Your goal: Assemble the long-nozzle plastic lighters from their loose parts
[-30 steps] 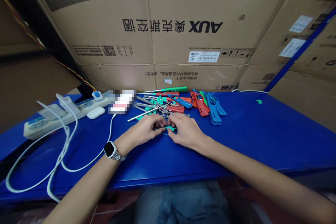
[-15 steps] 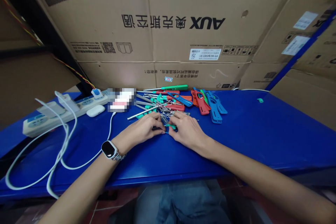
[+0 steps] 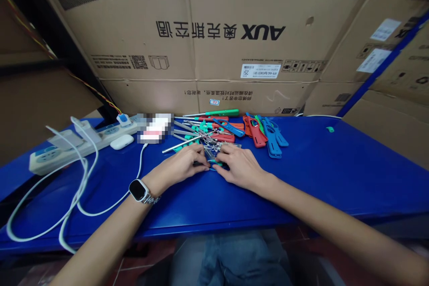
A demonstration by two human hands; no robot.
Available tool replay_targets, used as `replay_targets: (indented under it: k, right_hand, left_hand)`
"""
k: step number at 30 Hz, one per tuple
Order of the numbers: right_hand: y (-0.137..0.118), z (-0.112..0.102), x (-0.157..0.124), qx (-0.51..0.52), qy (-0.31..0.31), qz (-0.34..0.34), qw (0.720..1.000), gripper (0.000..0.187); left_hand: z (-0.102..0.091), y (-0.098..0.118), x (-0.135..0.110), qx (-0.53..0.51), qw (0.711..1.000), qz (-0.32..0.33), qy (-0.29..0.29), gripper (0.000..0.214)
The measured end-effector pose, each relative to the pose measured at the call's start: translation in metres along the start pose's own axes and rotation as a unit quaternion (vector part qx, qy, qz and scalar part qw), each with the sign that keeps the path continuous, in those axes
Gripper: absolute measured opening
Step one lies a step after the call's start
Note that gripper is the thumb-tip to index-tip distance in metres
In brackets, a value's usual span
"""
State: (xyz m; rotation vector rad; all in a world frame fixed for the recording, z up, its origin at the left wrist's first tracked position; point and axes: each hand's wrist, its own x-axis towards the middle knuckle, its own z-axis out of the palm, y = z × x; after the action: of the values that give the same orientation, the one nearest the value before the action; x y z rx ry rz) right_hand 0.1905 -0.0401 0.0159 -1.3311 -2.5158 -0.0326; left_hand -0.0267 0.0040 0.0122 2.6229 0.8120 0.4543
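Observation:
My left hand (image 3: pixel 182 164) and my right hand (image 3: pixel 238 165) meet fingertip to fingertip on the blue table (image 3: pixel 335 174). Both have their fingers curled around a small teal piece (image 3: pixel 214 162) that shows between them; most of it is hidden. A smartwatch (image 3: pixel 139 190) sits on my left wrist. Just beyond my fingers lies a pile of small screwdrivers (image 3: pixel 208 132) with green, red and blue handles and bare metal shafts.
Red and blue plastic holders (image 3: pixel 266 133) lie right of the pile. A white power strip (image 3: pixel 77 143) with chargers and looping white cables (image 3: pixel 77 196) fills the left side, an earbud case (image 3: pixel 122 142) beside it. Cardboard boxes (image 3: pixel 217 40) wall the back. A teal bit (image 3: pixel 330 129) lies far right.
My hands have stayed together at the same spot, shifting slightly toward the pile while working the small teal piece. The view has wobbled a little.

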Motion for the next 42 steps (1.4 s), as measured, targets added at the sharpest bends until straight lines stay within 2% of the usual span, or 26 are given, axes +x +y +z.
replay_targets:
  k: [4,9,13,17,25,29,34,38,42]
  right_hand:
    - [0.004,-0.002,-0.004,0.080,0.017,0.045,0.996,0.023]
    - [0.020,-0.007,-0.005,0.142,0.057,0.076,0.985,0.021]
    - [0.036,-0.013,-0.001,0.123,0.053,0.110,0.985,0.022]
    - [0.047,-0.018,0.005,0.095,0.042,0.131,0.986,0.021]
    - [0.060,-0.015,0.033,0.009,0.052,0.190,0.980,0.023]
    - [0.066,-0.011,0.047,-0.021,0.033,0.226,0.973,0.028]
    - [0.074,-0.009,0.055,-0.037,0.013,0.252,0.967,0.027]
    - [0.076,-0.010,0.055,-0.029,0.037,0.247,0.968,0.026]
    - [0.068,-0.016,0.042,0.015,0.087,0.217,0.972,0.025]
  left_hand:
    - [-0.003,0.001,-0.001,-0.013,1.000,-0.011,0.003,0.012]
    - [-0.009,0.007,-0.001,-0.046,0.998,-0.021,0.039,0.019]
    - [-0.011,0.005,0.000,-0.040,0.997,-0.023,0.065,0.020]
    - [-0.013,-0.001,0.005,0.004,0.998,-0.019,0.067,0.023]
    - [-0.023,-0.002,0.041,0.055,0.998,-0.017,0.033,0.022]
    - [-0.017,-0.004,0.054,0.072,0.995,-0.030,0.055,0.020]
    - [-0.007,-0.014,0.053,0.054,0.995,-0.020,0.078,0.022]
    - [-0.006,-0.018,0.048,0.060,0.992,-0.016,0.110,0.021]
    - [-0.016,-0.010,0.037,0.085,0.979,-0.019,0.185,0.018]
